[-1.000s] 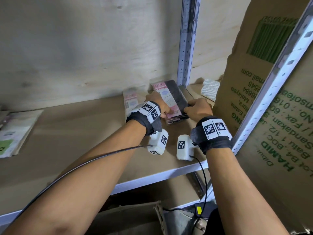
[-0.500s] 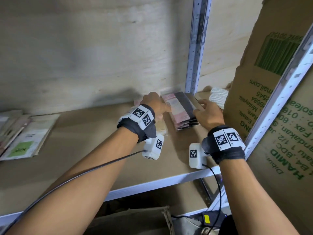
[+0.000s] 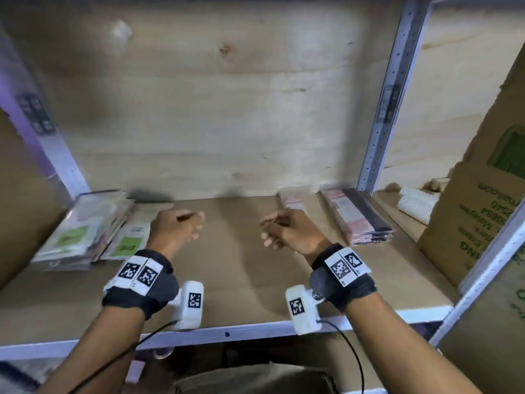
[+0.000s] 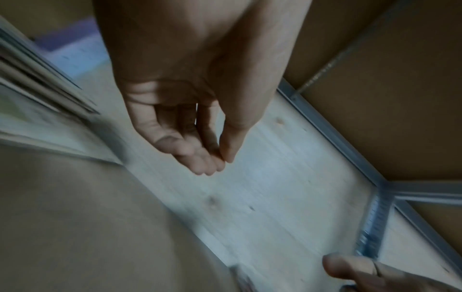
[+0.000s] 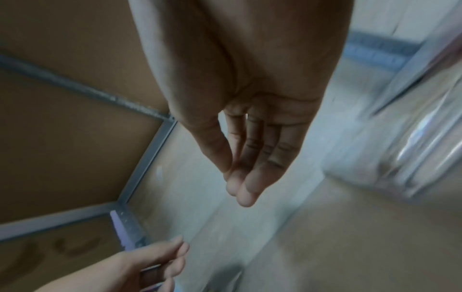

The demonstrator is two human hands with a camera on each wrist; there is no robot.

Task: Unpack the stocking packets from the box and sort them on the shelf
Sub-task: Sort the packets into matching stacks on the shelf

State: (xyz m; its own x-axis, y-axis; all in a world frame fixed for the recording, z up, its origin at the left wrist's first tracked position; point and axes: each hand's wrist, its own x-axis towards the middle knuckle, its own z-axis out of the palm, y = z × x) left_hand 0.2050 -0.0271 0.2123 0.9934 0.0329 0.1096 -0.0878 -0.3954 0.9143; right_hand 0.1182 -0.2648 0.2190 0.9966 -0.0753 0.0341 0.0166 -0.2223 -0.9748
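Note:
A stack of pink-and-black stocking packets (image 3: 357, 216) lies on the right of the wooden shelf (image 3: 235, 268), with a single pink packet (image 3: 291, 201) just left of it. Green-labelled packets (image 3: 85, 228) are piled on the shelf's left side. My left hand (image 3: 181, 227) hovers over the shelf middle, fingers loosely curled, holding nothing (image 4: 212, 162). My right hand (image 3: 279, 230) hovers opposite it, left of the pink stack, also empty with relaxed fingers (image 5: 240, 183). The open top of the cardboard box (image 3: 255, 376) shows below the shelf edge.
A metal upright (image 3: 383, 109) stands at the back right, behind the pink stack. A large printed cardboard carton (image 3: 477, 223) leans at the far right, with white ribbed rolls (image 3: 414, 204) beside it. A plywood back wall (image 3: 213, 109) closes the shelf.
Both hands have let go of the pink-and-black stack and drawn back left toward the shelf middle, now empty. The head view has swung left, showing the green packets.

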